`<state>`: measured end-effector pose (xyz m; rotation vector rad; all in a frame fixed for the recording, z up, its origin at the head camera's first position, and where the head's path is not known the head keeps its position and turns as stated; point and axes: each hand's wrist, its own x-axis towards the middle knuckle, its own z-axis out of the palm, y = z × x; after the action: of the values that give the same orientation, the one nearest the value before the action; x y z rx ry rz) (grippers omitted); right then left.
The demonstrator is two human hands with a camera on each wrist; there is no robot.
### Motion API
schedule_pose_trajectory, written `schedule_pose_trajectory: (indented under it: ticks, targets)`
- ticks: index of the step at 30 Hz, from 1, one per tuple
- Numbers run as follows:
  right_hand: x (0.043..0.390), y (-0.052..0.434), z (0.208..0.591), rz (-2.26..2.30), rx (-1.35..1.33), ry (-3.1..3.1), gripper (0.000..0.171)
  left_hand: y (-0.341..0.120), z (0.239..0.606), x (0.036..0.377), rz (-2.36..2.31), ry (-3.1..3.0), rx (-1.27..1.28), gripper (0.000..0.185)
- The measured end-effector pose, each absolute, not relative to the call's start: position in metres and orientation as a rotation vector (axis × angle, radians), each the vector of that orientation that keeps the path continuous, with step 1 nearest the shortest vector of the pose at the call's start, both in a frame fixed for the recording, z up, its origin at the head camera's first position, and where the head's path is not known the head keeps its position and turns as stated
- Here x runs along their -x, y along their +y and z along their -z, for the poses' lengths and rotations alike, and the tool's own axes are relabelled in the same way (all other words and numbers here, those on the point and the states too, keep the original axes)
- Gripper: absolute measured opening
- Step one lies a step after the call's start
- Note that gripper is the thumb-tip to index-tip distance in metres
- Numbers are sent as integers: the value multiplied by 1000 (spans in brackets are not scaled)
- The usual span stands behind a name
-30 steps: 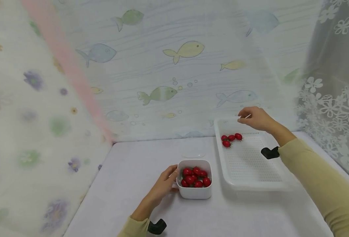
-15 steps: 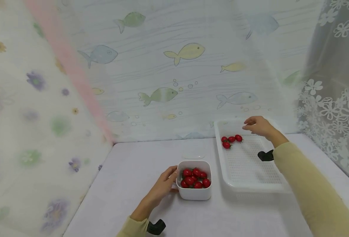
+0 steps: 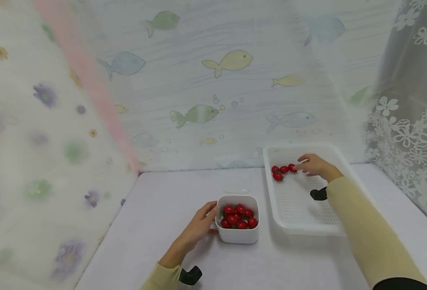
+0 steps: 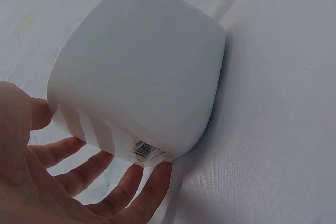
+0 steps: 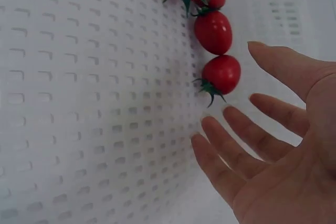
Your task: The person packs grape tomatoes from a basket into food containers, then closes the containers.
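A: Inside the perforated white tray (image 3: 300,201), what is the right hand (image 3: 316,165) doing?

B: Its fingers (image 5: 231,150) are spread and relaxed, holding nothing, with the tips just beside the nearest of the cherry tomatoes (image 3: 283,170) lying in the tray's far left corner. Whether they touch it I cannot tell.

A: And the left hand (image 3: 198,227)?

B: Its straight fingers (image 4: 123,190) rest against the left wall of the small white tub (image 3: 238,235), near the base, where a barcode label (image 4: 146,150) sits.

A: What's in that tub?

B: A heap of red tomatoes (image 3: 239,216), filling it below the rim.

A: Room to move?

B: Most of the tray floor lies bare. The tub stands apart from the tray's left edge, on the pale surface (image 3: 170,201), with a clear lid (image 3: 237,188) behind it.
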<state>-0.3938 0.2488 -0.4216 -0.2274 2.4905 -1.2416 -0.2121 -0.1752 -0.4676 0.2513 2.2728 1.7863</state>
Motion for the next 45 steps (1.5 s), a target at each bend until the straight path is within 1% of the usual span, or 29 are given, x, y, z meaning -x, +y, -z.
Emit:
schedule_pose_trajectory:
  ticks: [5, 14, 23, 28, 34, 39, 45]
  targets:
    - [405, 245, 430, 1164, 217, 2501, 64, -176, 465, 214, -1784, 2278, -257, 49]
    - [417, 245, 440, 1047, 267, 2615, 52, -175, 464, 212, -1779, 2278, -260, 50]
    - [412, 239, 437, 1020, 292, 2613, 38, -175, 464, 212, -1772, 2285, -254, 49]
    - [407, 237, 437, 984, 347, 2590, 31, -175, 464, 210, -1767, 2285, -247, 49]
    - [409, 234, 437, 922, 413, 2605, 21, -175, 465, 209, -1768, 2281, -237, 49]
    - [410, 236, 432, 947, 418, 2581, 22, -174, 465, 210, -1768, 2281, -250, 48]
    - [401, 238, 420, 1019, 451, 2543, 33, -175, 465, 210, -1771, 2286, -259, 48]
